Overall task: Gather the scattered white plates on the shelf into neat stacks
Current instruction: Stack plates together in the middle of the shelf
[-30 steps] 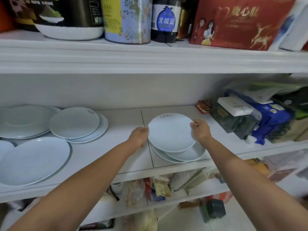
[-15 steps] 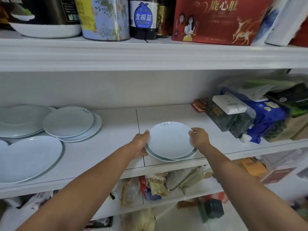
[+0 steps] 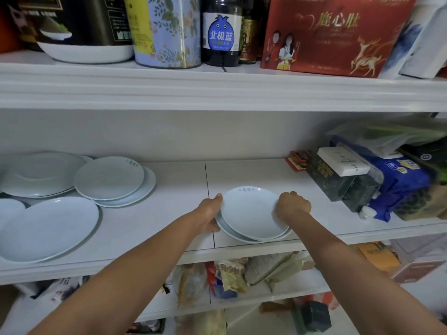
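A small stack of white plates (image 3: pixel 250 213) sits near the front edge of the middle shelf (image 3: pixel 174 194). My left hand (image 3: pixel 209 213) grips the stack's left rim, thumb on the top plate's edge. My right hand (image 3: pixel 292 205) grips the right rim with curled fingers. To the left lie more white plates: two overlapping small ones (image 3: pixel 110 177), a larger stack (image 3: pixel 40 174) behind them, and a big plate (image 3: pixel 48 228) at the front left, with another plate's edge (image 3: pixel 9 209) at the far left.
Boxes and a blue packet (image 3: pixel 399 182) crowd the shelf's right end, with a white box (image 3: pixel 343 160) on top. The upper shelf holds a tin (image 3: pixel 167 32), a bottle (image 3: pixel 222 32) and a red box (image 3: pixel 333 35). Bags fill the shelf below (image 3: pixel 229 279).
The top plate came down from a raised, tilted hold onto the plates beneath, and both hands now hold the rims of the settled stack. The view shifted slightly right.
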